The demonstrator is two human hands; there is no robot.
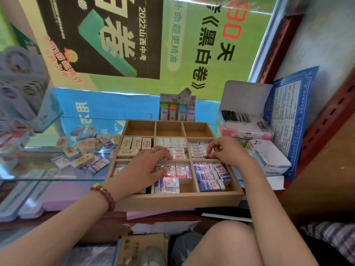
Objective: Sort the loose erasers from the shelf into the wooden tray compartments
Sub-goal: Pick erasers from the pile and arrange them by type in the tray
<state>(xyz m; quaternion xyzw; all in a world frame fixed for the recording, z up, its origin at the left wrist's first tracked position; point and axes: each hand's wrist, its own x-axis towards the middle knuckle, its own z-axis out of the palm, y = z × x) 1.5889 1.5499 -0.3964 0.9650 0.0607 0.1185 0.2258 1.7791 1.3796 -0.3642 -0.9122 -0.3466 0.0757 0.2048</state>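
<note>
On the left side, loose erasers (86, 152) lie scattered on the glass shelf (48, 169), some beige and some white with blue print, just beside the tray (172, 198). Next to them, the wooden tray sits with its grid of compartments; the three back ones hold nothing, the others hold erasers in rows. Beige erasers (132, 145) fill the middle-left compartment. The left hand (142, 167) lies flat over the tray, palm down, with a ring on one finger and a red bead bracelet (104, 194) on the wrist. Its fingers (163, 155) are stretched out close together and rest on the white erasers in the middle compartments; they grip nothing that I can see. To the right, the right hand (226, 152) is at the middle-right compartment, its fingers (213, 148) curled and pinching a small eraser (208, 155) at the compartment's front edge. In front of it, blue erasers (209, 174) fill the near-right compartment. Farther right stands an open white box (269, 158).
</note>
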